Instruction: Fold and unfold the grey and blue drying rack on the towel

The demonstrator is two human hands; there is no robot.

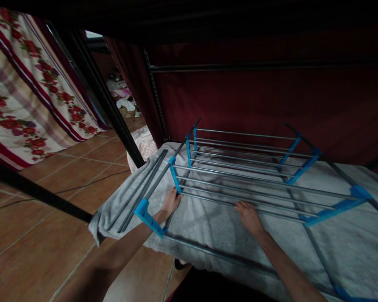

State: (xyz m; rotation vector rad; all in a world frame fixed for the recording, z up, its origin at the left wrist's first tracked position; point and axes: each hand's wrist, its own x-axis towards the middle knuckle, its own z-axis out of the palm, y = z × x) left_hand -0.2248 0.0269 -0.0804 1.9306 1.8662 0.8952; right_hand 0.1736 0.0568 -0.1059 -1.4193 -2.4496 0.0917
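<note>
A rack of grey metal rods (239,172) joined by blue plastic brackets (337,209) lies on a grey cloth. My left hand (171,201) is closed at the lower end of a blue bracket (175,175) on the rack's left side, its fingers round the bracket where a rod meets it. My right hand (247,213) touches one of the long rods near the middle, fingers curled over it. Nearer to me, a blue corner bracket (149,219) joins the left side to a front rod (208,250).
Several loose grey rods (141,191) lie on the cloth (201,218) at the left. Black frame posts (108,100) stand at the left, with a dark red curtain (239,100) behind. A cable (82,186) crosses the tiled floor (66,209).
</note>
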